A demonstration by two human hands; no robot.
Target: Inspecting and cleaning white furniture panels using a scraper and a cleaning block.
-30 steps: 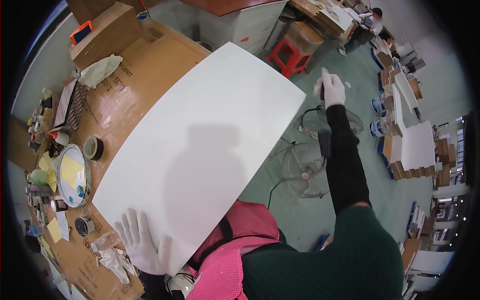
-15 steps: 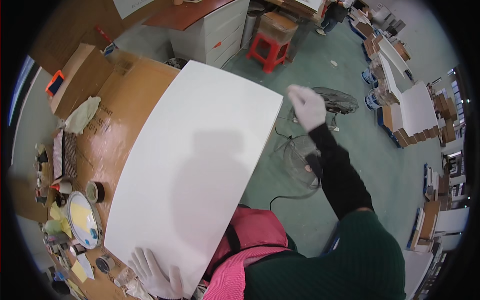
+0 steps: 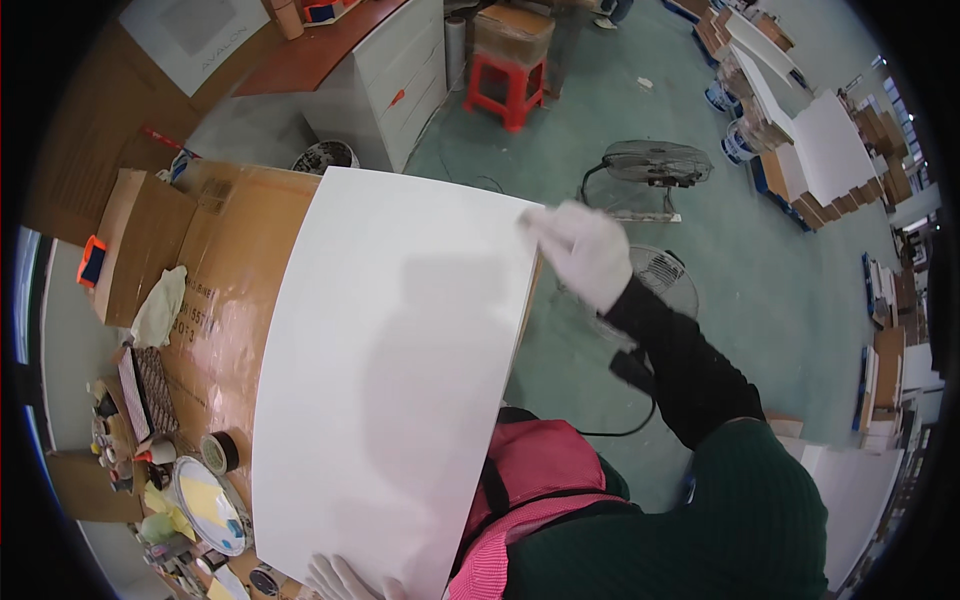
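Head cam (clock ref. = panel ctr.): white panel [image 3: 390,380] lies on cardboard-covered bench [image 3: 245,250], R long edge overhanging. L hand [image 3: 350,580], gloved, approx. 6 o'clock: flat on panel's lower end, fingers slightly spread, thumb apart; panel under fingers. Rest of hand cut off by frame. R hand [image 3: 582,252], gloved, approx. 2 o'clock: fingertips over panel's upper R corner, bunched, blurred; can't tell if pinching or touching. Writing: dark print [image 3: 190,312] on bench cardboard, approx. 10 o'clock; grey lettering on pale sheet [image 3: 195,40], approx. 11 o'clock.
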